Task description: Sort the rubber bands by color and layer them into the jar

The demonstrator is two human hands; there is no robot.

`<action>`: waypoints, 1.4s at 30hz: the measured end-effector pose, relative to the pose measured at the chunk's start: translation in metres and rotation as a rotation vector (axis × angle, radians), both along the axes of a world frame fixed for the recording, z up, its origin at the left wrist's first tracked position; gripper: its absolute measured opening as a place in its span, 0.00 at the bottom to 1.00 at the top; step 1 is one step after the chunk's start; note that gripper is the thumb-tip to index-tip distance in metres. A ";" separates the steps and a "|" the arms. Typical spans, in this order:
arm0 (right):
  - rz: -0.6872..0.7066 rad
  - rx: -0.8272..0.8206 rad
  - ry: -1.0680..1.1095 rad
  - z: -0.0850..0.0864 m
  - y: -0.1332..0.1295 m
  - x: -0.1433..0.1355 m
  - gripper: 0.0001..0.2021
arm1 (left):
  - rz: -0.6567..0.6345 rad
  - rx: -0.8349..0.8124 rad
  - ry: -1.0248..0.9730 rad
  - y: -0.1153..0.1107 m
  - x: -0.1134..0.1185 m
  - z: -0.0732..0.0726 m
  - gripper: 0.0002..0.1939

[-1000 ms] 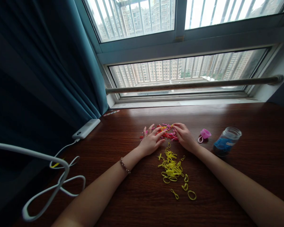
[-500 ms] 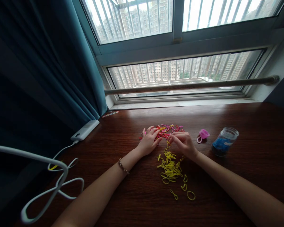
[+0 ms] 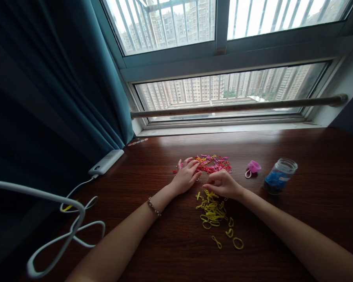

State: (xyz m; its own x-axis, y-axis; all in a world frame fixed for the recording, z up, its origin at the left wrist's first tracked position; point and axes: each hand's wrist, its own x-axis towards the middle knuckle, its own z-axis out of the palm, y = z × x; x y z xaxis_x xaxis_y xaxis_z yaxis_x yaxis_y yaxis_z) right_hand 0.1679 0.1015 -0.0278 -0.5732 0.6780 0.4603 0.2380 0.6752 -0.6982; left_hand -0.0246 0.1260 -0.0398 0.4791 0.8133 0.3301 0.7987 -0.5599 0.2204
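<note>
My left hand (image 3: 184, 178) lies with its fingers spread over the left part of a pile of red, pink and orange rubber bands (image 3: 213, 167). Just to its right, my right hand (image 3: 223, 185) has moved over the top end of a pile of yellow rubber bands (image 3: 213, 211). Its thumb and forefinger are drawn together; whatever may be between the tips is too small to make out. Several yellow bands lie loose around that pile, including a round one (image 3: 238, 243) at its lower right.
To the right stand a pink ring-like item (image 3: 253, 167) and a glass jar (image 3: 280, 176) with blue on it. A white device (image 3: 106, 162) with a looping white cable (image 3: 76, 219) is at the left, by the blue curtain (image 3: 106, 98). The window is behind the table.
My right hand has come down from the edge of the red and pink bands to the top of the yellow pile, bringing a yellow band along. The left hand has stayed put.
</note>
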 end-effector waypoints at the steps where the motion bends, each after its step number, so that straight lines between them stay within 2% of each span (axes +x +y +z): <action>1: 0.012 -0.003 -0.009 -0.002 0.000 -0.001 0.14 | -0.002 -0.001 -0.006 0.000 0.000 0.001 0.19; 5: 0.058 -0.016 -0.046 -0.006 0.000 -0.002 0.10 | -0.012 0.037 -0.068 -0.001 0.000 0.004 0.18; 9: -0.011 0.017 -0.088 -0.003 0.000 0.000 0.12 | -0.022 0.113 -0.222 0.001 -0.003 0.004 0.12; 11: -0.113 0.083 -0.082 -0.001 0.004 0.004 0.12 | 0.001 0.139 -0.310 0.003 -0.006 0.003 0.08; 15: -0.403 0.252 -0.076 -0.004 0.021 0.016 0.12 | 0.055 0.169 -0.396 0.006 -0.010 -0.001 0.02; 19: -0.523 0.285 -0.320 -0.020 0.043 0.025 0.19 | 0.021 0.211 -0.403 0.006 -0.009 -0.002 0.02; 22: -0.523 0.208 -0.528 -0.029 0.051 0.025 0.26 | -0.070 0.236 -0.399 0.002 -0.005 0.000 0.03; 25: -0.509 0.133 -0.640 -0.030 0.052 0.023 0.27 | -0.234 0.226 -0.377 -0.005 0.002 0.005 0.05; 30: -0.527 0.139 -0.612 -0.029 0.053 0.023 0.24 | -0.546 0.171 -0.241 -0.020 0.015 0.010 0.08; 34: -0.532 0.186 -0.542 -0.030 0.055 0.025 0.22 | -0.658 0.161 -0.156 -0.024 0.017 0.010 0.10; 38: -0.524 0.193 -0.460 -0.030 0.056 0.028 0.20 | -0.616 0.162 -0.185 -0.022 0.014 0.011 0.11; 40: -0.529 0.189 -0.407 -0.030 0.057 0.029 0.19 | -0.522 0.180 -0.230 -0.018 0.010 0.011 0.10; 42: -0.540 0.181 -0.347 -0.031 0.058 0.030 0.19 | -0.373 0.221 -0.303 -0.013 0.006 0.010 0.10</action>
